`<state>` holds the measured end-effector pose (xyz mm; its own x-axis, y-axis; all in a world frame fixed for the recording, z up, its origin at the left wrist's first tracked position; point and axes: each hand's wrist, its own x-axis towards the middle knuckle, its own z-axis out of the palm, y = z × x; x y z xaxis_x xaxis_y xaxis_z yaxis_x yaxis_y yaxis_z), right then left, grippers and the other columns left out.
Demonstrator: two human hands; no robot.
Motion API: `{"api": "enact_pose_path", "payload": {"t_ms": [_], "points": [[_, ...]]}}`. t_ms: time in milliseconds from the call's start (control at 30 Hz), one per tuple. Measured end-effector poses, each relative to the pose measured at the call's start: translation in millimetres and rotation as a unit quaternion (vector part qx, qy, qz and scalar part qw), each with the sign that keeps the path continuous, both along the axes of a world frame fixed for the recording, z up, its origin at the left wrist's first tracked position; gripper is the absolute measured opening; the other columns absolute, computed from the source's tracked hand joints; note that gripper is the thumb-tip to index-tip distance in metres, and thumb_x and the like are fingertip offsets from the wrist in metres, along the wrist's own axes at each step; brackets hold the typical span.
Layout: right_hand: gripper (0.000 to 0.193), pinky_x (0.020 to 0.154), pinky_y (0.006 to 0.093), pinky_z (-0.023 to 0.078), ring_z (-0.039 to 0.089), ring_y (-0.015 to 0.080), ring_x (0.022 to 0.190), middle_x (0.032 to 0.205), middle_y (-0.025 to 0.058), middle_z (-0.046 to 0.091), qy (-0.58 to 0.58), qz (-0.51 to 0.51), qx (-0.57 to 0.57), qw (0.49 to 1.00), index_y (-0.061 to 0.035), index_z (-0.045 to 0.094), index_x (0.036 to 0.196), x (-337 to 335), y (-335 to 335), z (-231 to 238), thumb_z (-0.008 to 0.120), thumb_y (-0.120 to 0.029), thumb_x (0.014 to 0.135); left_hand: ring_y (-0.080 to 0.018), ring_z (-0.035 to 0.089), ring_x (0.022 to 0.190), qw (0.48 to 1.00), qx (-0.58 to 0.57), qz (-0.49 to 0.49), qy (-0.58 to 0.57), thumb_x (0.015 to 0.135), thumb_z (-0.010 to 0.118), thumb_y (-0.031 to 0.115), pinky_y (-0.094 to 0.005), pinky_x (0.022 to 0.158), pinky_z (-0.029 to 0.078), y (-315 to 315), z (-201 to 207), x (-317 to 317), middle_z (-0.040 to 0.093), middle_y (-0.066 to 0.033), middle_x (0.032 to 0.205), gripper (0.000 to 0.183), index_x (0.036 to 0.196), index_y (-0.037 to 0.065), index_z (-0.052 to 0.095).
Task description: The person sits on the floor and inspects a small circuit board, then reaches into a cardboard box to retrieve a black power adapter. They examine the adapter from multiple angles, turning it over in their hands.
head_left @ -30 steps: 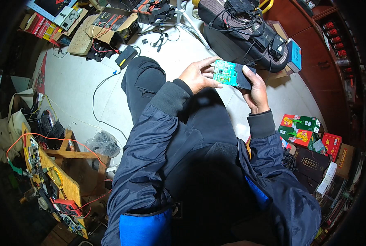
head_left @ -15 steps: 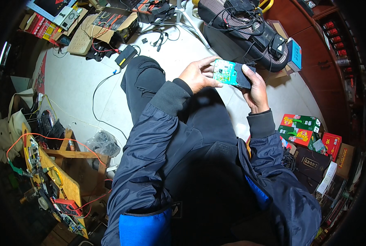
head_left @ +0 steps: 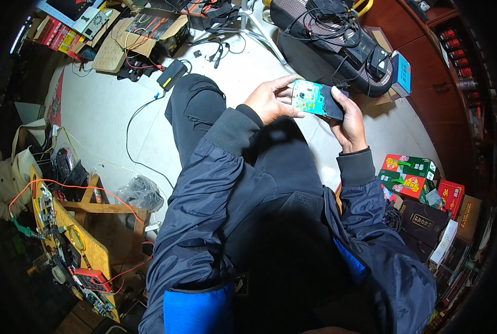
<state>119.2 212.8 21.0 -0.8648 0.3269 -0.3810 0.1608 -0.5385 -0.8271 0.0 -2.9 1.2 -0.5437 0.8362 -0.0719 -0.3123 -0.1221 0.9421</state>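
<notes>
A green circuit board joined to a dark flat case is held up above my knees. My left hand pinches the board's left end, thumb along its lower edge and fingers behind the upper one. Around the dark case at the other end, my right hand is closed, its thumb pressed on the top face. The board's component side faces up toward me. What lies on the underside is hidden.
A black power adapter with its cable lies on the floor beyond my left knee. At the lower left, a wooden bench carries a red multimeter. Coiled cables top a dark padded seat ahead. Colourful boxes are stacked at right.
The board and both hands have shifted very slightly to the right in the picture. The grip of each hand looks the same.
</notes>
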Motion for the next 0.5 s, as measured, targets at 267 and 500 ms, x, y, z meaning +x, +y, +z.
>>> {"api": "enact_pose_path", "payload": {"t_ms": [267,500], "points": [[0.034,0.09,0.0403,0.064,0.074,0.0204,0.099,0.113,0.0115,0.073,0.002,-0.01,0.005,1.0,0.0029,0.067,0.124,0.8,-3.2,1.8,0.064,-0.027,0.107,-0.0231,0.064,0.125,1.0,-0.011,0.008,-0.008,0.076,0.091,0.001,-0.0361,0.108,0.053,-0.8,2.9,1.6,0.066,-0.023,0.138,0.098,0.159,-0.005,0.04],[0.035,0.09,0.0398,0.064,0.074,0.0204,0.099,0.113,0.0116,0.073,0.005,-0.004,0.009,1.0,0.0031,0.067,0.124,1.1,-3.0,1.5,0.064,-0.027,0.107,-0.0234,0.064,0.126,1.0,0.006,0.01,-0.009,0.074,0.093,0.002,-0.0369,0.109,0.052,-0.1,-0.3,1.5,0.066,-0.0211,0.137,0.097,0.157,-0.004,0.043]]}}
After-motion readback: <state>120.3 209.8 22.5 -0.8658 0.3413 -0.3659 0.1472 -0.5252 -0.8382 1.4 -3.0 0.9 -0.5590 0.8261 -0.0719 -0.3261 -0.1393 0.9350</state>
